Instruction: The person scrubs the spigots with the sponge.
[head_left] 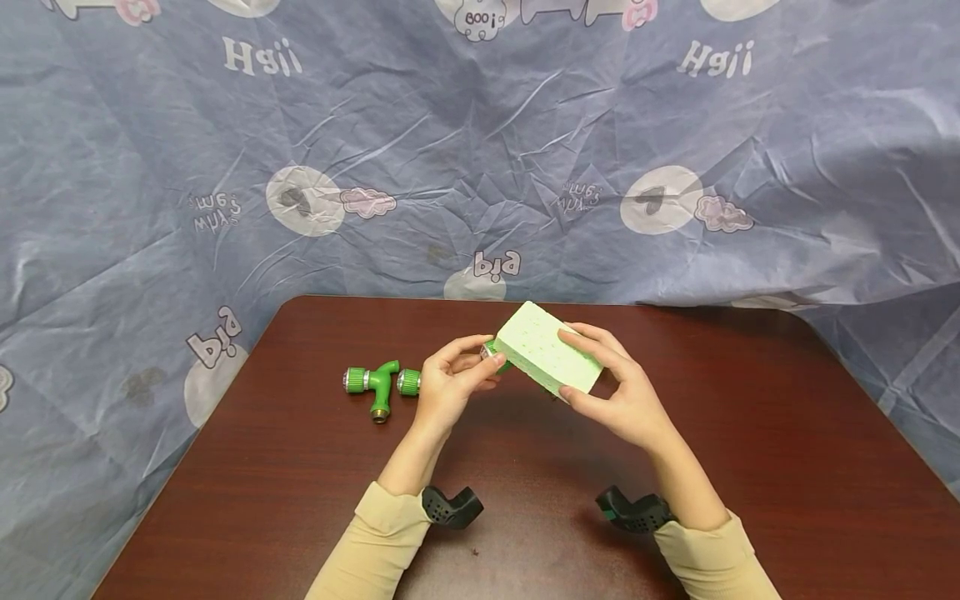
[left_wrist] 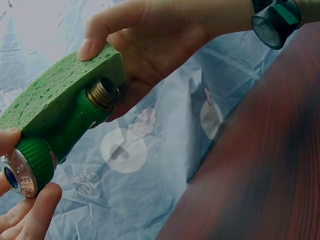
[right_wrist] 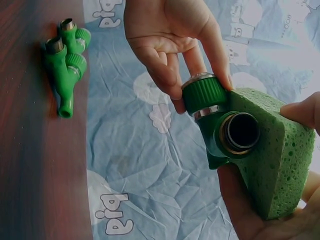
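My right hand (head_left: 611,392) grips a pale green sponge block (head_left: 547,348) above the brown table (head_left: 750,467), thumb on one long side and fingers on the other. Against the sponge's (right_wrist: 280,165) underside lies a green hose fitting (right_wrist: 220,120) with a brass threaded mouth. My left hand (head_left: 453,379) pinches that fitting's ribbed green collar (left_wrist: 37,162) between thumb and fingers. The wrist views show the sponge (left_wrist: 50,95) pressed along the fitting's body. A second green fitting (head_left: 380,385), a three-way piece with ribbed collars, lies on the table left of my left hand.
A wrinkled blue printed cloth (head_left: 480,150) hangs behind the table and drapes around its sides. The table's far edge (head_left: 480,298) runs just beyond the hands. Black wrist camera mounts (head_left: 450,507) sit at both cuffs.
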